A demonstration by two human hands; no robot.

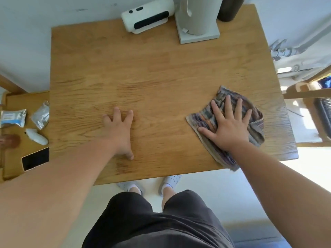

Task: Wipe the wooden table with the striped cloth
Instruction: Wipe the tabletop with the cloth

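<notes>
Beneath me the wooden tabletop (152, 72) fills most of the view, with its grain running side to side. Against the wall at its far edge stands a tall pale appliance (198, 20) on a square base. A dark cylinder (228, 9) is just to its right and a white boxy device (147, 16) with dark panels lies just to its left.

On the near right part of the tabletop lies the striped cloth (202, 119), crumpled flat, and its nearest corner reaches the front edge. My right hand (227, 126) lies palm down on top of it. The fingers are straight and spread, pressing the cloth to the wood and not curled round it. My left hand (119, 129) rests well apart from the cloth on bare wood near the middle front, also palm down with fingers spread and holding nothing.

To my left a lower side table (18, 102) carries a dark-screened phone (35, 159), two foil packets (41, 116) and a small white object (36, 136).
</notes>
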